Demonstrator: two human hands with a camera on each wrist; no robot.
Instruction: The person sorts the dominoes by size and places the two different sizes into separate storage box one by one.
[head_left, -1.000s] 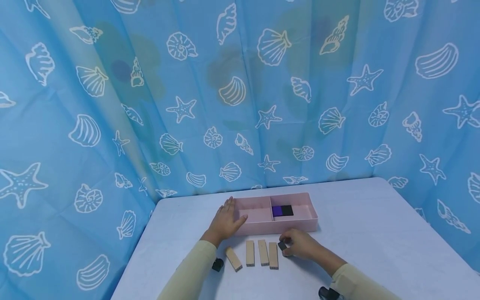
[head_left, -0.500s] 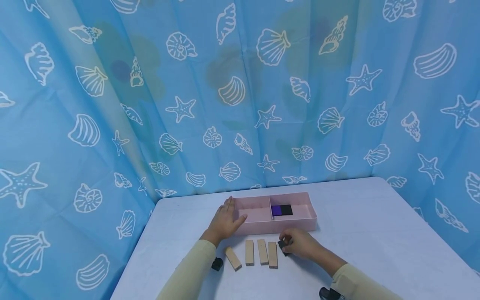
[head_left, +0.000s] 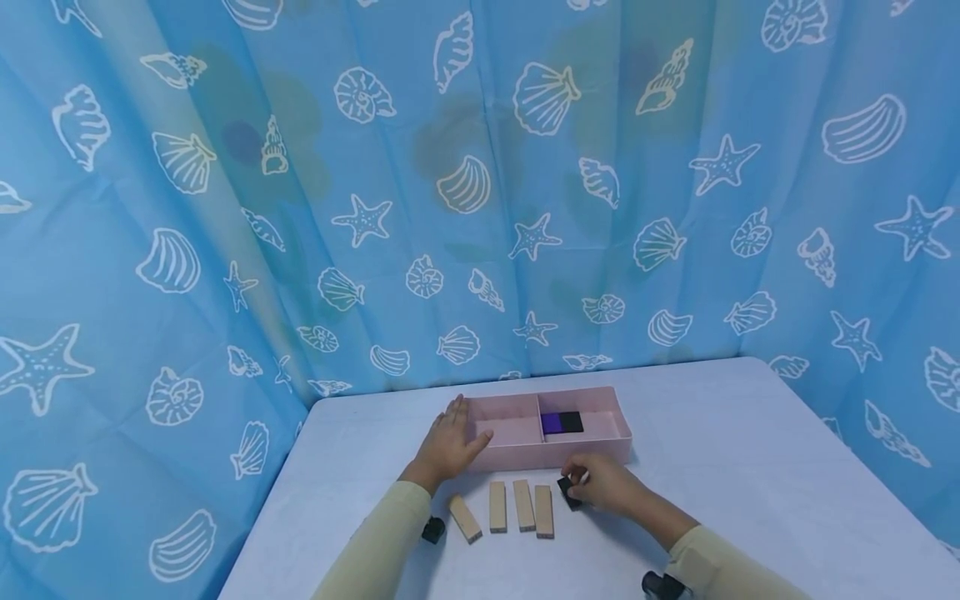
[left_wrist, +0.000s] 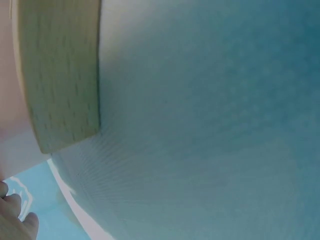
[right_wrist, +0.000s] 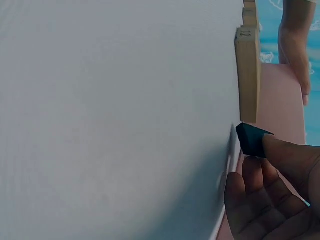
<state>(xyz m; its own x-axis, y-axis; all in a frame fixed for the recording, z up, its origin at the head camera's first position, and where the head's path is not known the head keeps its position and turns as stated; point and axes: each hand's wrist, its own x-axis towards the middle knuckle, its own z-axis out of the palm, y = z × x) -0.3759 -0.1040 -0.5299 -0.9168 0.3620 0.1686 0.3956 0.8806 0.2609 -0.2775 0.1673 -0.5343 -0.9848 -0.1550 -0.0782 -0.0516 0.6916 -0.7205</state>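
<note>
The left hand (head_left: pixel 448 443) rests on the left end of a pink two-compartment box (head_left: pixel 555 455), fingers spread, thumb over its front wall. In front of the box, the right hand (head_left: pixel 606 485) pinches a small black block (head_left: pixel 569 493) between thumb and fingers. The right wrist view shows that dark block (right_wrist: pixel 251 140) at the fingertips of the right hand (right_wrist: pixel 275 190), beside the end of a wooden block (right_wrist: pixel 247 75). A purple piece (head_left: pixel 552 423) and a black piece (head_left: pixel 572 422) lie side by side in the box's right compartment.
Several wooden blocks (head_left: pixel 498 507) lie in a loose row before the box, the leftmost one (head_left: pixel 465 518) slanted. Wrist-worn black devices show by the left sleeve (head_left: pixel 433 530) and the right sleeve (head_left: pixel 663 585). A blue shell-patterned curtain (head_left: pixel 420 208) hangs behind the table.
The right hand has shifted very slightly, and the black block in its fingers has turned a little, showing more of its face. The left hand has stayed on the box.
</note>
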